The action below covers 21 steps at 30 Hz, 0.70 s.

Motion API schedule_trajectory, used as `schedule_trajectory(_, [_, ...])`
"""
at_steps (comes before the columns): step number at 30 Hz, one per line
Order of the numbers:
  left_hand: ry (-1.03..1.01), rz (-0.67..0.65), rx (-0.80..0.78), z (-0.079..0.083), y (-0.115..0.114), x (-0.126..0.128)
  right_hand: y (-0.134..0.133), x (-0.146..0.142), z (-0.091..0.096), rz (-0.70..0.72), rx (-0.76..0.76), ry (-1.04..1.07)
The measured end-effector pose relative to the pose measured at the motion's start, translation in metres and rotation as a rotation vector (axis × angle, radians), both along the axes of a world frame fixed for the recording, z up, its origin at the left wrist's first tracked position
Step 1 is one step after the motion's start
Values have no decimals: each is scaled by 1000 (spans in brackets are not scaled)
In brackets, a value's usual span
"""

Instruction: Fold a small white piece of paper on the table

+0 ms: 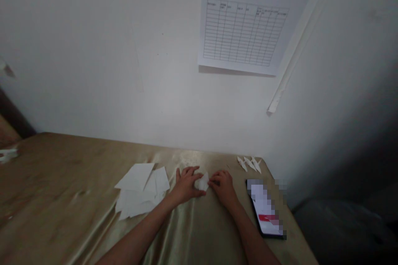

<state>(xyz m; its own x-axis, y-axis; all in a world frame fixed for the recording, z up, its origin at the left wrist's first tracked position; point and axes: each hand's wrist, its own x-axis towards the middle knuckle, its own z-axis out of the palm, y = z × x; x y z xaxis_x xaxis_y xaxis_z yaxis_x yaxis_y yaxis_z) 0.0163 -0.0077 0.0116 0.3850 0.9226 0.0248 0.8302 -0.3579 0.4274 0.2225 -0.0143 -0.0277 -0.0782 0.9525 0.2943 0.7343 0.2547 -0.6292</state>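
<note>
Left hand: the left hand [188,183], left of the phone [265,205], is part closed, the thumb and forefinger spread around a small white paper, which it has hold of at the near and far edges.
Right hand: the right hand [222,183], between that paper and the phone, has its fingers curled and the fingertips drawn together at the paper's right edge; the light is dim and the paper small, so I cannot tell whether they pinch it or only touch it.
Small paper: the small white paper [203,181] is left of the phone, between the two hands, just above the table.
Paper pile: loose white sheets [137,196] lie overlapping at uneven angles, well to the left of the phone, beyond the left hand.
Folded papers: three slim, pointed white pieces [249,164] lie side by side in a slanting row, just past the phone's far end.
Phone: face up, screen lit, a red patch low on it.
Table: the table [77,174], under the phone, has a shiny gold-brown cloth with creases.
Wall: the white wall [93,49] rises behind the phone; a printed sheet [244,31] with a grid hangs there, a pale strip [290,60] slanting beside it.
</note>
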Motion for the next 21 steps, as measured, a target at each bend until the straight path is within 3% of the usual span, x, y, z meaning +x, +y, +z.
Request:
schedule_trajectory(12, [-36, -23, -14, -4, 1, -2, -8, -6, 9, -34, 37, 34])
schedule_trajectory(21, [-254, 25, 151, -6, -2, 2, -14, -7, 13, 37, 55, 50])
